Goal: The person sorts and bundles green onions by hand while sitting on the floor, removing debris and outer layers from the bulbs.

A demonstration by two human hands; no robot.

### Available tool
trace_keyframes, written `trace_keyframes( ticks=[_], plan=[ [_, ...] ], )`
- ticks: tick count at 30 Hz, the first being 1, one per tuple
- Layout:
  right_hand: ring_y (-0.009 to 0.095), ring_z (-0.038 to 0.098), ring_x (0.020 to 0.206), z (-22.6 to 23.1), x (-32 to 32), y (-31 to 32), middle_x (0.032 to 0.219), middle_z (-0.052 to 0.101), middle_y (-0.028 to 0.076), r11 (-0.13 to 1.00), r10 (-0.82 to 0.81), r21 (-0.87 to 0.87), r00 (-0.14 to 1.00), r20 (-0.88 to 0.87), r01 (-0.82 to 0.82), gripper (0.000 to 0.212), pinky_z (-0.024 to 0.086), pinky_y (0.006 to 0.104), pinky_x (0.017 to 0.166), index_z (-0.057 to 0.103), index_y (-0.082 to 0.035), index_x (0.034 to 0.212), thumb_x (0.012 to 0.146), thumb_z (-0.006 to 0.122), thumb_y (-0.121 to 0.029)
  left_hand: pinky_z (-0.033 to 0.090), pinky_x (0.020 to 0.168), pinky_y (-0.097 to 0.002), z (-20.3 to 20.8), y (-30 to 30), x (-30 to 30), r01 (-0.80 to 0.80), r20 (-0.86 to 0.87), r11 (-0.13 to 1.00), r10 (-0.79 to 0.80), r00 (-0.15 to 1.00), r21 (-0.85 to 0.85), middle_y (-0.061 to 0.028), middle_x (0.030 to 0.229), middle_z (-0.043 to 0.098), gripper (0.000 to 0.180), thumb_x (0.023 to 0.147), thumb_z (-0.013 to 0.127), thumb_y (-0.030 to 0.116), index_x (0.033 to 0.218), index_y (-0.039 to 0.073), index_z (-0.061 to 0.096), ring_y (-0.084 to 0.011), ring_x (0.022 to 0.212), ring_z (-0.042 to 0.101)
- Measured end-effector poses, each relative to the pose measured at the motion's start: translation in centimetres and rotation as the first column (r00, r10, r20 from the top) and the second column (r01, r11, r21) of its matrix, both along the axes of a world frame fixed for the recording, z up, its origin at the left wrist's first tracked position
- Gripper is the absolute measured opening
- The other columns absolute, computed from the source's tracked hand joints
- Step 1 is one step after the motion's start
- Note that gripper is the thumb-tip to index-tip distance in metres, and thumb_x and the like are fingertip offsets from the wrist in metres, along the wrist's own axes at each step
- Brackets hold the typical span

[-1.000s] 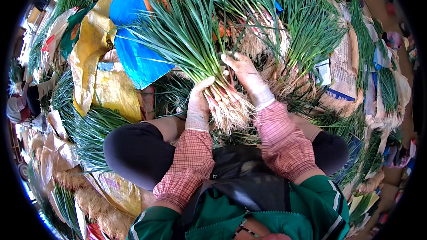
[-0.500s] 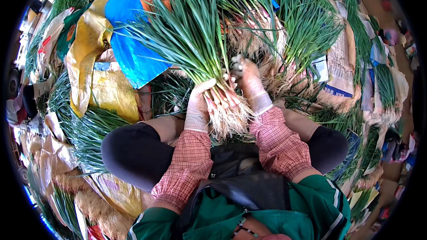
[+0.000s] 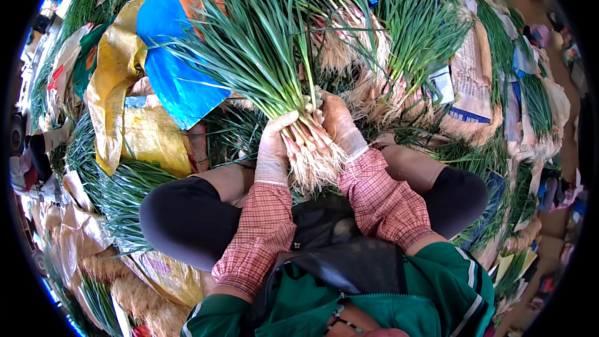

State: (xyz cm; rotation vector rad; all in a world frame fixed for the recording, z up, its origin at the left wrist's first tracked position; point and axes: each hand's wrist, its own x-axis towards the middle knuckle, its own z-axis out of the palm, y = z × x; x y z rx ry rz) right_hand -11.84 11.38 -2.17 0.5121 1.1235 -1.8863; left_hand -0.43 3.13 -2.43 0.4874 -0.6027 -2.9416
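Packed ground surrounds you: a heap of long green leaves with pale roots (image 3: 418,37) at upper right, a blue-and-orange plastic sheet (image 3: 178,50) and a crumpled yellow plastic sack (image 3: 156,134) at left. Between your black-covered knees (image 3: 190,218), just beyond your lap, hangs the bunch of green stalks with stringy white roots (image 3: 268,81), its leaves overlapping the sheet. Your left hand (image 3: 274,143) wraps the lower stems, thumb across the front; your right hand (image 3: 336,118) curls against their right side, whether pinching you cannot tell. A slackened left grip could let stalks slip; leaves might snag on the sheet. Knees limit sideways room, and the heap crowds your right; lifting looks freest.
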Motion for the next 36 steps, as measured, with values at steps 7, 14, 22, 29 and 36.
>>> trace_keyframes(
  ticks=[7,14,22,29,36],
  plan=[
    [0.012,0.045,0.05,-3.7,-4.2,4.8,0.07,0.056,0.005,0.858,0.482,0.392,0.786,-0.386,-0.334,0.027,0.043,0.0274,0.047,0.056,-0.002,0.093,0.099,0.041,-0.023,0.049,0.086,-0.0416,0.9,0.7,0.4,-0.035,-0.257,0.967,0.101,0.961,0.252,-0.0122,0.1,0.056,0.057,0.075,0.062,0.026,0.121,-0.003,0.044,-0.0303,0.096,0.056],
    [0.015,0.054,0.049,1.3,-9.2,7.2,0.065,0.059,0.01,-0.048,0.946,0.913,0.312,-0.089,0.404,0.041,0.049,0.0285,0.045,0.053,-0.002,0.115,0.092,0.054,-0.036,0.05,0.089,-0.0408,1.7,0.3,0.8,-0.146,-0.222,0.974,0.183,0.958,0.173,-0.0207,0.128,0.05,0.073,0.08,0.058,0.031,0.138,-0.005,0.031,-0.0298,0.1,0.059],
    [0.03,0.067,0.082,3.3,-13.2,8.7,0.091,0.067,0.019,0.025,0.896,0.978,0.43,-0.114,0.205,0.045,0.053,0.04,0.074,0.057,-0.007,0.12,0.085,0.061,-0.034,0.049,0.087,-0.0452,1.2,0.2,0.1,-0.028,-0.403,0.971,0.124,0.907,0.237,-0.0097,0.105,0.053,0.067,0.08,0.059,0.028,0.134,-0.003,0.034,-0.0257,0.093,0.058],
    [0.011,0.056,0.062,1.9,-15.5,13.3,0.073,0.062,0.003,0.889,0.171,0.431,0.764,-0.622,0.152,0.027,0.049,0.0257,0.057,0.063,-0.001,0.104,0.082,0.067,-0.017,0.05,0.086,-0.0446,1.1,-0.5,0.7,0.001,-0.48,0.967,0.126,0.868,0.256,-0.0099,0.104,0.052,0.068,0.081,0.058,0.028,0.134,-0.002,0.03,-0.0248,0.091,0.058],
    [0.019,0.059,0.081,-0.3,-8.1,9.7,0.095,0.061,0.01,0.966,-0.059,-0.25,0.896,-0.441,-0.06,0.043,0.053,0.0336,0.075,0.048,0.005,0.122,0.09,0.06,-0.021,0.052,0.086,-0.0468,0.5,0.3,1.2,0.022,-0.282,0.975,0.042,0.959,0.22,-0.0158,0.107,0.058,0.062,0.079,0.058,0.028,0.129,-0.006,0.04,-0.0321,0.099,0.06]
  ],
)
